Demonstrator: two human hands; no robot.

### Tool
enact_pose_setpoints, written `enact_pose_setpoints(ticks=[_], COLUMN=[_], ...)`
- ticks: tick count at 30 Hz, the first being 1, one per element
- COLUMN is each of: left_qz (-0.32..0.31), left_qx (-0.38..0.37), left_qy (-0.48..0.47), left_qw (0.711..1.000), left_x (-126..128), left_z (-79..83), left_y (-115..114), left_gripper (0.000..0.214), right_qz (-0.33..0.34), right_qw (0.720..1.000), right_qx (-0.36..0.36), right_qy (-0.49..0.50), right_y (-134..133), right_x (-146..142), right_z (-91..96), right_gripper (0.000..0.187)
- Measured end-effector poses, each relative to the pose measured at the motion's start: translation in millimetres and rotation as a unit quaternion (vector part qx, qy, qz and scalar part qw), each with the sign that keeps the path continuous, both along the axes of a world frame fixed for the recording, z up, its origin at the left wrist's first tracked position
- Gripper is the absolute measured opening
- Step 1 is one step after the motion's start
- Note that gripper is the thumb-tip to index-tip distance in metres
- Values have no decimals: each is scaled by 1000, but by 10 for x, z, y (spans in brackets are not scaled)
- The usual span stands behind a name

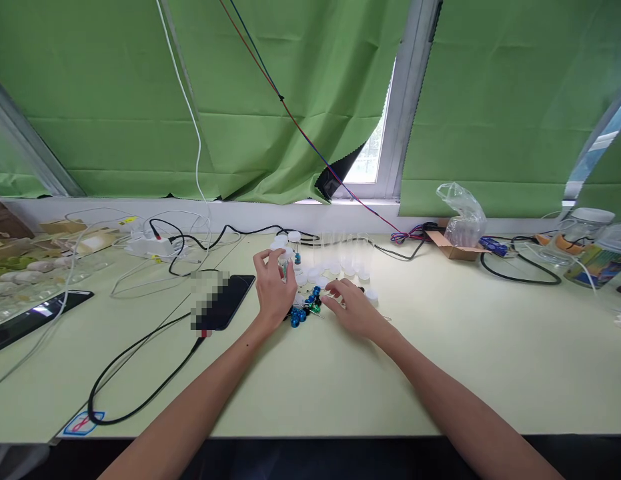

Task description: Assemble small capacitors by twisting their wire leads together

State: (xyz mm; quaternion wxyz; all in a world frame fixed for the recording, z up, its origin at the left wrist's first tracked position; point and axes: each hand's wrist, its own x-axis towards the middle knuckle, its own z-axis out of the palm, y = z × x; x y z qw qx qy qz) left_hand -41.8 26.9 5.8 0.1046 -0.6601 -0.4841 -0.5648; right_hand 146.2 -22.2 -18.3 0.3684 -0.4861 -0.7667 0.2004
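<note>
My left hand (276, 287) is curled around a small clear bottle, mostly hidden by the fingers; a bit of teal shows inside it. My right hand (355, 308) hovers low beside a pile of small shiny blue balls (299, 316), with black ones and a green one (315, 308) among them. Its fingers are bent, thumb and fingertips apart, and I see nothing between them. Just behind the hands stand small bottles with white caps (294, 237), one with a teal piece in it. Loose white caps (349, 270) lie near a row of clear bottles (337, 248).
A black phone (233, 300) with a cable lies left of my left hand. A power strip (150, 245) and tangled cords run along the wall. At the right are a cardboard box (455, 248) with a plastic bag and a large clear jar (587, 227).
</note>
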Motion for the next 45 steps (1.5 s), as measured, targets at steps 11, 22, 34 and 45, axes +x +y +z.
enact_pose_setpoints(ticks=[11,22,34,45], left_qz=[8,-18,-269,-371], left_qx=[12,55,-135,-218], left_qy=[-21,-28,59,212], left_qw=[1000,998,952,877], left_x=[38,65,265,371], left_z=[41,90,-142,-124], left_y=[-50,-98,-275,-486], left_gripper=[26,20,20,22], right_qz=[0,-23,-63,-247], right_qw=[1000,997,989,944], right_qx=[10,54,115,215], right_qy=[11,50,66,23], right_y=[34,65,128,283], right_x=[21,91,147,474], right_z=[-15,62,46,6], right_gripper=[28,23,12,21])
